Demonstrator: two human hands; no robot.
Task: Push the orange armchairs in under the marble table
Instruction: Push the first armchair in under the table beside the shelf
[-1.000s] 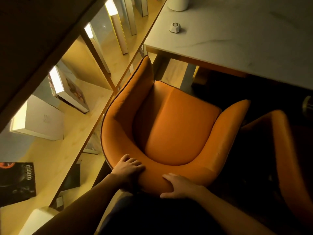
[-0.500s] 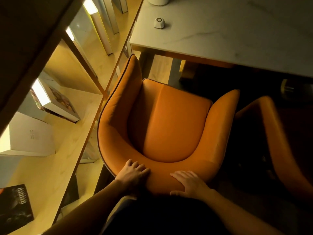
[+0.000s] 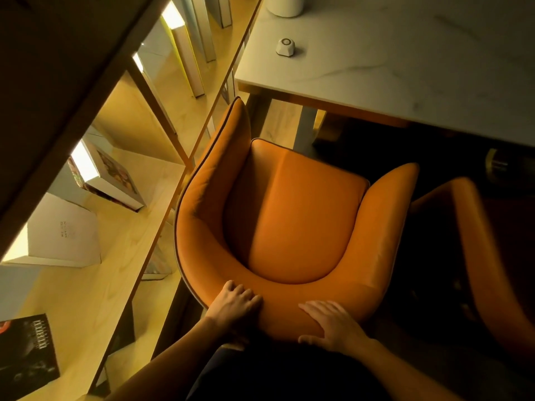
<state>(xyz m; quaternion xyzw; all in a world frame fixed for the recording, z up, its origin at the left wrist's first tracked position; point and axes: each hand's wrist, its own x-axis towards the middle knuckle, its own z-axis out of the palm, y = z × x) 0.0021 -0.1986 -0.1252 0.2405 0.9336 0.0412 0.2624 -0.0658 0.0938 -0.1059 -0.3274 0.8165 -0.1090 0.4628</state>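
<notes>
Head view: left hand (image 3: 234, 306) grips the armchair (image 3: 301, 215) back; right hand (image 3: 333, 325) presses flat, fingers spread.

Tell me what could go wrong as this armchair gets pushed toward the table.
1. The armchair's left arm runs close beside the shelving frame; a skewed push could scrape it.
2. A second orange armchair sits close on the right; the two could bump.
3. The left hand and right hand sit near the middle of the backrest, so the chair may twist toward the marble table's leg.
</notes>
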